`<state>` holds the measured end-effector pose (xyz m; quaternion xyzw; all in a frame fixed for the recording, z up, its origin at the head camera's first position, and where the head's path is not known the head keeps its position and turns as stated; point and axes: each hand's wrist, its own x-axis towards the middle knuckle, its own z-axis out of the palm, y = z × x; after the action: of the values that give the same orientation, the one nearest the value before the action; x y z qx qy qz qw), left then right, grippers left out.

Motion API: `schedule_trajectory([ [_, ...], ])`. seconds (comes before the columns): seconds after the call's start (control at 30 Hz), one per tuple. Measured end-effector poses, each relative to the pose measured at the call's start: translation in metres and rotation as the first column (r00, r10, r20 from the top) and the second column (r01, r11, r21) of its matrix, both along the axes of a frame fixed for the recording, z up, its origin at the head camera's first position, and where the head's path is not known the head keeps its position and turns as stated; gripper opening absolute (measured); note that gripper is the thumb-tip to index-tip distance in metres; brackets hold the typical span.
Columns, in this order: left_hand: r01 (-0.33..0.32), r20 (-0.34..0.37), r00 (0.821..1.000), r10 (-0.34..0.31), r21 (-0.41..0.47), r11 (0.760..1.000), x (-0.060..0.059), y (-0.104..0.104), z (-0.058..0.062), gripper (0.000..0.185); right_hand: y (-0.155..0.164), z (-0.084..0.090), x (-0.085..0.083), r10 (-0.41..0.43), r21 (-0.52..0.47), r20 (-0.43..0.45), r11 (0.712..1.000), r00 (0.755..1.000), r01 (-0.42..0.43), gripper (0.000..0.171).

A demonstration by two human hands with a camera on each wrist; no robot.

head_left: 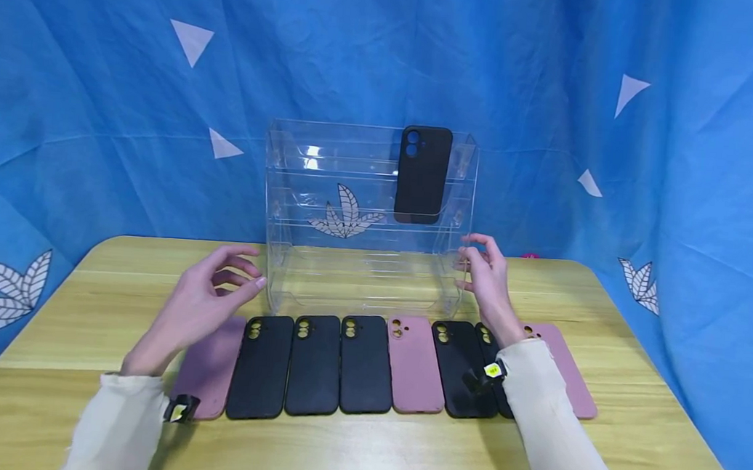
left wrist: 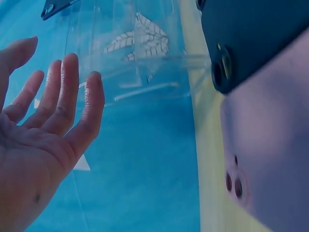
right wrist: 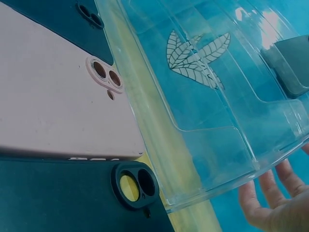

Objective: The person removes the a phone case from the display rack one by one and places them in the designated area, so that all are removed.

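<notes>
A clear plastic tiered display rack [head_left: 361, 308] stands at the back of the table. One black phone case [head_left: 423, 176] leans upright in its upper right part. At the rack's left side is my left hand [head_left: 200, 299], its fingers bent loosely and apart in the left wrist view, with nothing in them. My right hand [head_left: 489, 286] is at the right side; in the right wrist view its fingertips [right wrist: 248, 193] are right at the rack's clear edge. Below the rack lies a row of black and pink phone cases, among them a pink case [head_left: 416, 369] near the middle.
The wooden table [head_left: 361, 452] ends just behind the rack, where a blue cloth [head_left: 124, 86] with white leaf prints hangs. A pink case [head_left: 210, 369] at the row's left end lies partly under my left wrist. Another pink case [head_left: 567, 368] lies right of my right forearm.
</notes>
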<state>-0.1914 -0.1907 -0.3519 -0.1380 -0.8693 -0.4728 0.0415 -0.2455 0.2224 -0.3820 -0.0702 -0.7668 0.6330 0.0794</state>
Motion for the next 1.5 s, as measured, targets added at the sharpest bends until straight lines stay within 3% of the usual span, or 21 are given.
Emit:
schedule_trajectory([
  [0.27,0.005,0.024,1.000,-0.006,0.040,0.999,-0.006,0.020,0.004,0.045,0.000,-0.003,-0.002,0.001,-0.004,-0.003,1.000,1.000,-0.001,0.034],
  [1.0,0.051,-0.062,0.997,-0.041,0.180,0.982,-0.035,0.069,0.019,0.043,-0.001,-0.003,-0.001,-0.007,0.010,-0.009,1.000,1.000,0.007,0.036],
  [1.3,0.103,-0.137,0.988,-0.073,0.223,0.969,-0.047,0.095,0.029,0.043,-0.001,-0.003,0.000,0.002,0.018,-0.013,1.000,1.000,-0.002,0.037],
  [1.5,0.103,-0.163,0.985,-0.062,0.262,0.959,-0.055,0.110,0.033,0.042,-0.001,-0.003,-0.001,-0.002,0.011,-0.007,1.000,1.000,0.002,0.036],
])
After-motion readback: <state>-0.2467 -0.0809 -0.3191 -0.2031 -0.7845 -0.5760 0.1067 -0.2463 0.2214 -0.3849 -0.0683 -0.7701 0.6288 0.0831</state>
